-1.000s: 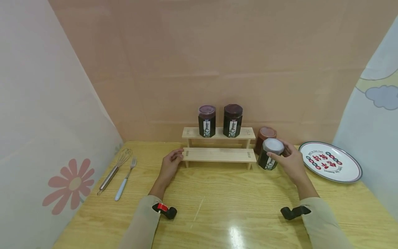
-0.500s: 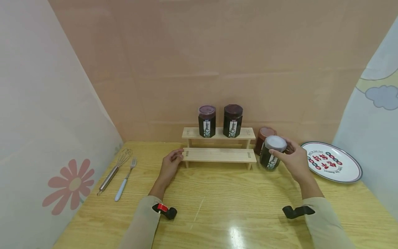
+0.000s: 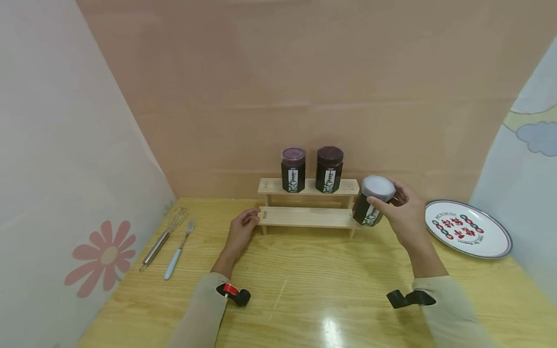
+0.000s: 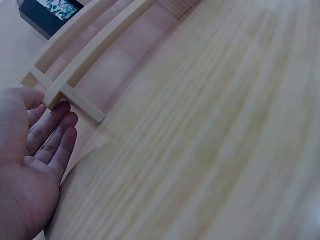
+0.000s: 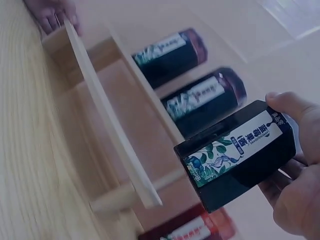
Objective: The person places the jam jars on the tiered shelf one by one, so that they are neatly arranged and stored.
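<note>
My right hand (image 3: 402, 217) grips a dark jar with a white lid (image 3: 372, 205), tilted in the air over the right end of the lower step of a two-step wooden rack (image 3: 304, 216). The right wrist view shows the jar's label (image 5: 235, 150) with my thumb and fingers around it. Two dark jars (image 3: 293, 170) (image 3: 329, 169) stand on the rack's upper step. My left hand (image 3: 241, 227) rests on the table with straight fingers touching the rack's left end (image 4: 52, 97).
A whisk (image 3: 163, 237) and a blue-handled fork (image 3: 177, 249) lie at the table's left. A patterned plate (image 3: 467, 228) sits at the right. Another red-brown jar (image 5: 185, 231) lies below the held one in the right wrist view. Walls close in behind and at the sides.
My right hand has lifted the white-lidded jar off the table and carried it left and up toward the rack's right end. The left hand has stayed at the rack.
</note>
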`<state>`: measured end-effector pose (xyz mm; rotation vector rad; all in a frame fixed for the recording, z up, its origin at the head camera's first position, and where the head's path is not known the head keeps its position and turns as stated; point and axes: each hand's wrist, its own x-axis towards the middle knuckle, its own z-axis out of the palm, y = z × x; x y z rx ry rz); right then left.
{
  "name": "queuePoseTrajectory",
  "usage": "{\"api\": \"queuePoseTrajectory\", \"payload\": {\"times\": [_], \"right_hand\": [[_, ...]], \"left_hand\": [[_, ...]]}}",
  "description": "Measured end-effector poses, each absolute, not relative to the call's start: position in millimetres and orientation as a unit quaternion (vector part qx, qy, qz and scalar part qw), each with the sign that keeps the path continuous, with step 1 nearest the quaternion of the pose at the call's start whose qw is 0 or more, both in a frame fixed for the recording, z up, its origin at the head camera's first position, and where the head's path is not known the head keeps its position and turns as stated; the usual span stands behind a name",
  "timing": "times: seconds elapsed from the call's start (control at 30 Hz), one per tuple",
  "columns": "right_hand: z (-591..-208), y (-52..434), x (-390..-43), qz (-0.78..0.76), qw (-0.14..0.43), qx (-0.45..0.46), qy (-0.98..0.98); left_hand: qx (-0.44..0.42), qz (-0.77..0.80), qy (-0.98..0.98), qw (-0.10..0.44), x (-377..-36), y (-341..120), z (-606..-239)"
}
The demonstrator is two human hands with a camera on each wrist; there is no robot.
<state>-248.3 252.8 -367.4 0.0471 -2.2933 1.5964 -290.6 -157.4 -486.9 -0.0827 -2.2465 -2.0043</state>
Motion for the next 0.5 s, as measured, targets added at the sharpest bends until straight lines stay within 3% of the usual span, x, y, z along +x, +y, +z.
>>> {"api": "queuePoseTrajectory", "payload": {"times": [0.5], "right_hand": [[-381, 169, -271, 0.588, 0.139, 0.077, -0.793]], "left_hand": [[-0.030, -0.659, -0.748, 0.064, -290, -158, -488]]}}
